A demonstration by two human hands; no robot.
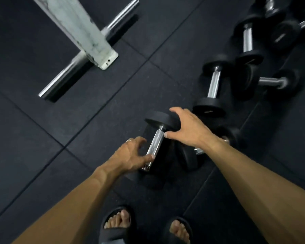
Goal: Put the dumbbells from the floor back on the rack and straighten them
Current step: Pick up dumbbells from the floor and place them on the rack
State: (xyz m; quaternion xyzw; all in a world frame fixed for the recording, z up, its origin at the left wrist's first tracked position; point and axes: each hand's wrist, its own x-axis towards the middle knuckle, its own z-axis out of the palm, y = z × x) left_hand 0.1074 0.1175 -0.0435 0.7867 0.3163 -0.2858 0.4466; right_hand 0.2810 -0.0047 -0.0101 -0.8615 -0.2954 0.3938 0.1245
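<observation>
Dumbbells lie scattered over the black rubber floor (42, 155), none yet on a rack, and I see no rack I can be sure of. Starting at the upper left of the frame, a pale post (88, 30) stands on a chrome crossbar (72, 67); whether it belongs to the rack I cannot tell.

Lower centre, my left hand (130, 154) reaches in with fingers spread and loosely curled, the thumb touching the low end of the nearest dumbbell's handle (154, 145), nothing gripped yet. The nearest dumbbell (157, 134) sits tilted, one black head raised toward the frame's middle. My right hand (185, 127), just right of centre, cups that raised head with the fingers curled over its rim.

Behind my right wrist a second dumbbell (188, 155) lies partly hidden. Further right, a middle dumbbell (213, 87) points up the frame, and a cluster (253, 50) fills the upper right corner.

I judge these to be heavy, rigid and prone to rolling on their round heads. The knurled chrome handle is the place to take hold, wrapped fully at its centre so the weight balances; the smooth rubber head offers only steadying. My feet in open sandals (118, 224) at the bottom edge are at risk if one slips.
</observation>
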